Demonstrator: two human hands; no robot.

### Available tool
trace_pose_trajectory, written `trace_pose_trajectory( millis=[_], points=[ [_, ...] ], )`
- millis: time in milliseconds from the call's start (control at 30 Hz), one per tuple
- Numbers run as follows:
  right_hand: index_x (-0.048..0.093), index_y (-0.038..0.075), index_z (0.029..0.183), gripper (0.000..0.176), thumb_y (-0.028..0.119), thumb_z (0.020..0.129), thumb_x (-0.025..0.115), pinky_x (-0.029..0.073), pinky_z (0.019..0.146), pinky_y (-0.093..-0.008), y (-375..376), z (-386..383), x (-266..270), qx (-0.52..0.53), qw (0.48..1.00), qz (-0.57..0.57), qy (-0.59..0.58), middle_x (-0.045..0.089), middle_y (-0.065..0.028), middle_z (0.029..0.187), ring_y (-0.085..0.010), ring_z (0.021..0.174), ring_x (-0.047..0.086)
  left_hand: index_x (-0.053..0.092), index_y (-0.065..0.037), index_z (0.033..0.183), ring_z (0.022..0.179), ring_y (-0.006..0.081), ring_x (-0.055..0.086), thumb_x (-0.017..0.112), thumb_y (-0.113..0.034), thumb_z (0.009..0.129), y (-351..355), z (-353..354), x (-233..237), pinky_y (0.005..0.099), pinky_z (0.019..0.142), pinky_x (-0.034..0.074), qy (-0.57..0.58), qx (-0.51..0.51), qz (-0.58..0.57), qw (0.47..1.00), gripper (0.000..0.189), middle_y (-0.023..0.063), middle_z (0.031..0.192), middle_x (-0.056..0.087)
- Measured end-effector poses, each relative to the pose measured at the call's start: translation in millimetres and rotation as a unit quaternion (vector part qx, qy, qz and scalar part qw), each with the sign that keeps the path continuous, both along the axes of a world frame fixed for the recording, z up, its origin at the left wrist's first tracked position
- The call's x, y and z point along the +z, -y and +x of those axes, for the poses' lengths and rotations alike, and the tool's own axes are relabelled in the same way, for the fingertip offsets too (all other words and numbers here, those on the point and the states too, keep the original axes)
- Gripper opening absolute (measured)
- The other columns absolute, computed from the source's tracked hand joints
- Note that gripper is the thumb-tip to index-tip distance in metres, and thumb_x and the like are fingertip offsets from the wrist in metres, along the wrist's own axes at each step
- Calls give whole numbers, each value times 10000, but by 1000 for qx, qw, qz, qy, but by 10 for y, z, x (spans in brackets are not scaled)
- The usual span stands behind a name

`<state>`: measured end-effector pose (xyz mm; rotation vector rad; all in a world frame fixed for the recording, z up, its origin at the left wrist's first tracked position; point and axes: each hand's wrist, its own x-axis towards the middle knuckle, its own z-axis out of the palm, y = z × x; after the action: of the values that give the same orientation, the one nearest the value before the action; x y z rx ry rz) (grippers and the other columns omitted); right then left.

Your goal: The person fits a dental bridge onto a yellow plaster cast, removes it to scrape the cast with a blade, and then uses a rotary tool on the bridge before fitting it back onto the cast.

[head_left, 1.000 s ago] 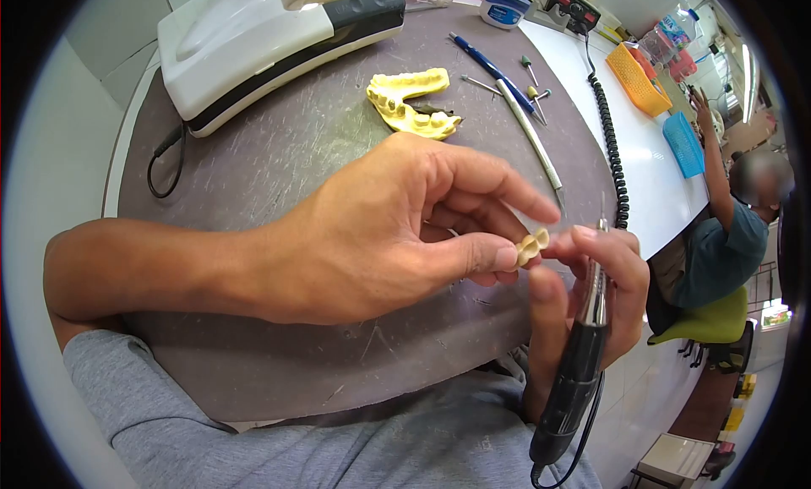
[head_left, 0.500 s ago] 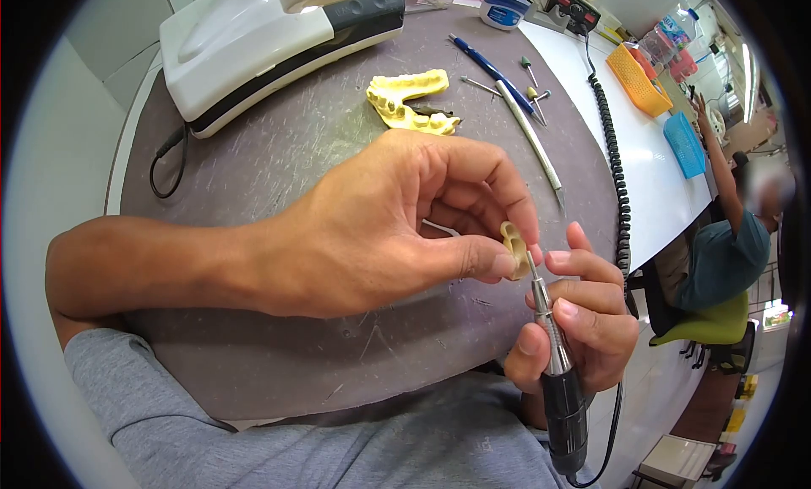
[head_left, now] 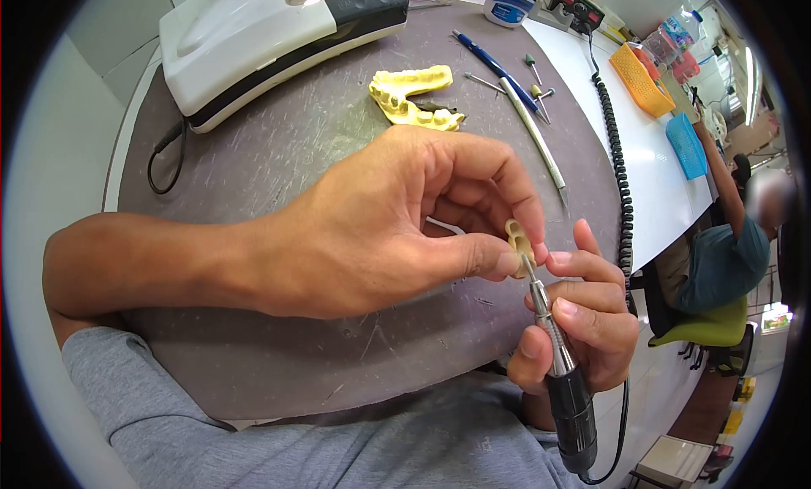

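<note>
My left hand (head_left: 372,223) pinches a small cream dental bridge (head_left: 516,233) between thumb and fingers, its hollow side showing. Wrapped round a black and silver rotary handpiece (head_left: 571,404), my right hand (head_left: 601,320) points the thin bit up at the bridge. The bit's tip meets the lower part of the bridge, though whether it touches is hard to tell. Right-hand fingertips lie close to the left ones. Beyond my left hand, a yellow dental model (head_left: 401,109) lies on the grey-brown mat (head_left: 279,168).
A white and black machine (head_left: 279,58) stands at the back left. A blue pen (head_left: 494,71), a craft knife (head_left: 534,134) and several burs lie at the right. A coiled black cable (head_left: 621,159) hangs along the mat's right edge. A person (head_left: 722,261) sits at far right.
The handpiece has tilted, its back end shifting right and its bit moving left against the bridge. The bridge has turned slightly in my left fingers, showing more of its hollow.
</note>
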<state>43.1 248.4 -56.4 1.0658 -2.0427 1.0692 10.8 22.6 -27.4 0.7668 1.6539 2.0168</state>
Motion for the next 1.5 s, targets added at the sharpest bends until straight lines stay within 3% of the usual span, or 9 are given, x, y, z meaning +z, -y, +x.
trace_pose_trajectory(
  millis=[767, 1133, 1367, 1467, 1500],
  points=[
    [554, 143, 1034, 307, 216, 839, 780, 489, 1041, -522, 7, -12, 25, 4, 1000, 15, 4, 660, -16, 811, -242, 955, 709, 602, -14, 1076, 1028, 133, 658, 677, -19, 918, -2, -6, -21, 279, 933, 520, -25, 1, -3, 1000, 175, 89, 1072, 685],
    [565, 127, 1012, 283, 228, 844, 769, 469, 1047, -549, 35, -47, -51, 15, 999, -49, 1, 671, -33, 780, -251, 924, 717, 601, -22, 1065, 1033, 129, 655, 677, -25, 920, 10, 4, -4, 277, 930, 520, -18, 9, -16, 1000, 163, 88, 1074, 686],
    [563, 125, 1011, 308, 225, 823, 785, 459, 1049, -564, 23, -42, -24, 10, 1000, -13, -8, 670, -42, 769, -259, 926, 718, 595, -25, 1076, 1031, 126, 653, 680, -32, 920, 9, 9, 3, 276, 934, 520, -7, 12, -22, 1000, 178, 87, 1068, 685],
    [558, 116, 1017, 306, 211, 826, 778, 464, 1043, -564, 21, -56, -73, 24, 999, -41, -1, 668, -70, 797, -272, 911, 714, 591, -24, 1079, 1026, 125, 652, 683, -37, 920, 18, -1, 4, 274, 946, 521, -10, 10, -27, 1000, 184, 86, 1075, 680],
    [552, 99, 1018, 298, 207, 837, 763, 487, 1018, -546, 2, -64, -118, 47, 993, -104, 19, 664, -93, 814, -269, 887, 708, 590, -24, 1079, 1023, 124, 652, 685, -45, 920, 16, -3, -4, 273, 938, 529, -12, 17, -26, 999, 186, 83, 1073, 678]
  ],
)
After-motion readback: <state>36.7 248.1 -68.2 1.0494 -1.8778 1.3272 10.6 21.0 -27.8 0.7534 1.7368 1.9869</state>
